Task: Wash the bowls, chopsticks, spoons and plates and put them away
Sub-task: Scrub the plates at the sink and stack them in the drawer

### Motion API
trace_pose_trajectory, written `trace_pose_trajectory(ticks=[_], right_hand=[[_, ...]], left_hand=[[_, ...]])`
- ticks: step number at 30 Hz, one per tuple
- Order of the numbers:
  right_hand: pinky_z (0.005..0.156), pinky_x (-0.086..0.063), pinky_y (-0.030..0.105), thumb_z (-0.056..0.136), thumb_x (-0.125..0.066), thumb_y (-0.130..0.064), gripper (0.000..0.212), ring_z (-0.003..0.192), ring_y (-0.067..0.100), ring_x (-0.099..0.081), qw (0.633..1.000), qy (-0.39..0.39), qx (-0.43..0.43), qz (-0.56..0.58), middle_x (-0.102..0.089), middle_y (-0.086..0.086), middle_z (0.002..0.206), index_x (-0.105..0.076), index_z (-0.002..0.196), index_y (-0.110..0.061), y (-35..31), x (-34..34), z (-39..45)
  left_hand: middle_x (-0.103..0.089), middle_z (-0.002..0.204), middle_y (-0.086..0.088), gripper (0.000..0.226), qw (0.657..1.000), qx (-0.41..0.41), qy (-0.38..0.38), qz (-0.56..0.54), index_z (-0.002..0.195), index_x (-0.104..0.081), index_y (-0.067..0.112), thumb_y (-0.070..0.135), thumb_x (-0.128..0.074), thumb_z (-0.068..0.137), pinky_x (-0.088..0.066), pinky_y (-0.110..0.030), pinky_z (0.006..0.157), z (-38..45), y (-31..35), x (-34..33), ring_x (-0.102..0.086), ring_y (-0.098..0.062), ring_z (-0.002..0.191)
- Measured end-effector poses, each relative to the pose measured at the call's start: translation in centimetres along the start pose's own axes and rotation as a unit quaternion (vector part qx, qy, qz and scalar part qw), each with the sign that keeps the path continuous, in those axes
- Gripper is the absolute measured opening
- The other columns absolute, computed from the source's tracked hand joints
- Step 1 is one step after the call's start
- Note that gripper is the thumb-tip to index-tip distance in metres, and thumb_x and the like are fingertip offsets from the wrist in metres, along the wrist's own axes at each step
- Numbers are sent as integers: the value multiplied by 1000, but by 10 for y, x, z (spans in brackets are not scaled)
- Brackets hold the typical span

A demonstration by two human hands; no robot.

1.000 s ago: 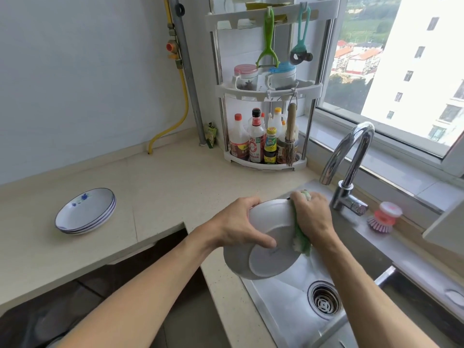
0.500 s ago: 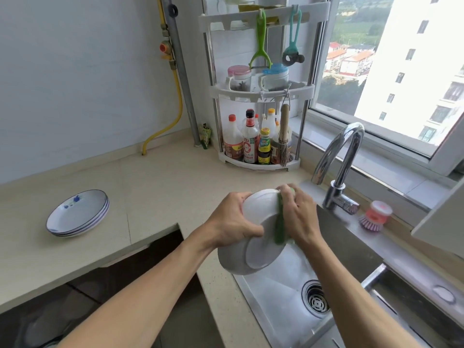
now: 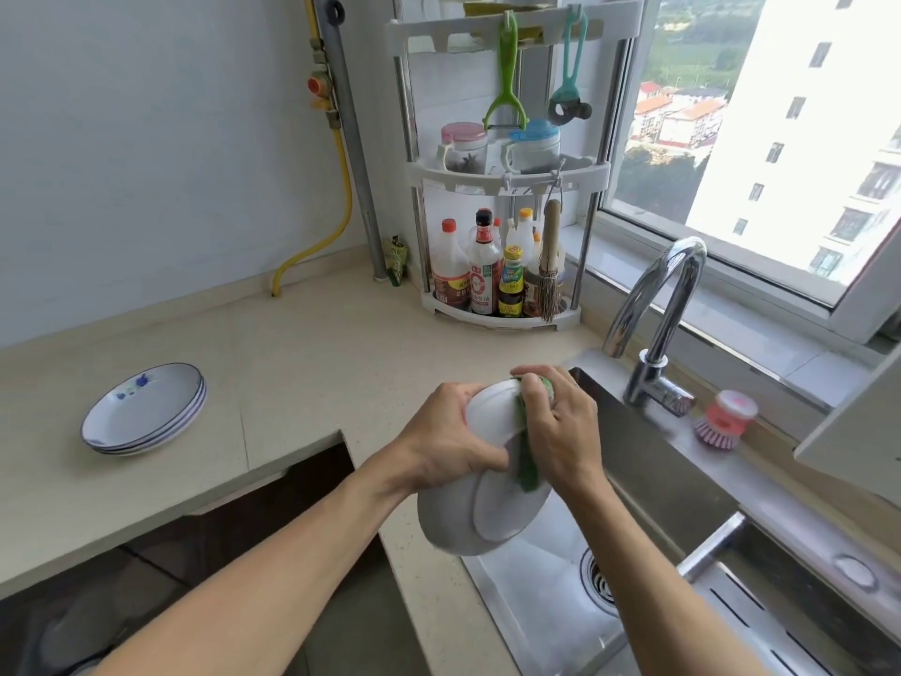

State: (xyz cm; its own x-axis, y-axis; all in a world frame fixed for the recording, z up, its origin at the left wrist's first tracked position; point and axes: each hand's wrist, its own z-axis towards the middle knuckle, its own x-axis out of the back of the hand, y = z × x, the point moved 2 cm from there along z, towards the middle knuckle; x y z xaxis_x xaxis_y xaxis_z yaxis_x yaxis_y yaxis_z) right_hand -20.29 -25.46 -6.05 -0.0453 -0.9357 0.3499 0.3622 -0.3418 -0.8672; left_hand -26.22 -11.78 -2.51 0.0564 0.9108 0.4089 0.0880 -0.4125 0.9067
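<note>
Over the left edge of the steel sink [image 3: 546, 622] I hold a white plate [image 3: 482, 514] on edge, its underside toward me. My left hand [image 3: 443, 441] grips its left rim, thumb across the back. My right hand [image 3: 560, 426] grips a green scouring cloth [image 3: 529, 473] and presses it onto the plate's back near the top rim. A stack of white plates with blue flower marks [image 3: 144, 409] lies on the counter at the left.
A chrome faucet [image 3: 656, 314] rises behind the sink, with a pink dish brush [image 3: 724, 419] to its right. A white corner rack [image 3: 502, 187] holds sauce bottles, jars and hanging utensils. The beige counter [image 3: 312, 363] spreads left; a dark cooktop [image 3: 146, 578] lies below it.
My right hand with the green cloth has slid from the plate's right side to across its upper back. The plate has tilted more upright.
</note>
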Motion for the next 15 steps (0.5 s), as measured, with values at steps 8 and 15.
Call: trace_pose_trajectory(ticks=[8, 15], right_hand=[[110, -37, 39, 100, -43, -41, 49, 129, 17, -47, 991, -16, -124, 42, -49, 2, 144, -52, 142, -18, 15, 5, -17], [104, -40, 41, 105, -40, -32, 47, 126, 22, -49, 994, -70, -82, 14, -50, 14, 143, -48, 142, -5, 7, 13, -4]], left_hand=[[-75, 100, -13, 59, 941, 48, 203, -266, 105, -71, 6, 14, -83, 48, -62, -47, 76, 5, -5, 14, -71, -35, 94], [-73, 106, -16, 61, 946, 67, 179, -260, 111, -68, 4, 10, -81, 52, -61, -50, 79, 4, -8, 19, -70, -36, 99]])
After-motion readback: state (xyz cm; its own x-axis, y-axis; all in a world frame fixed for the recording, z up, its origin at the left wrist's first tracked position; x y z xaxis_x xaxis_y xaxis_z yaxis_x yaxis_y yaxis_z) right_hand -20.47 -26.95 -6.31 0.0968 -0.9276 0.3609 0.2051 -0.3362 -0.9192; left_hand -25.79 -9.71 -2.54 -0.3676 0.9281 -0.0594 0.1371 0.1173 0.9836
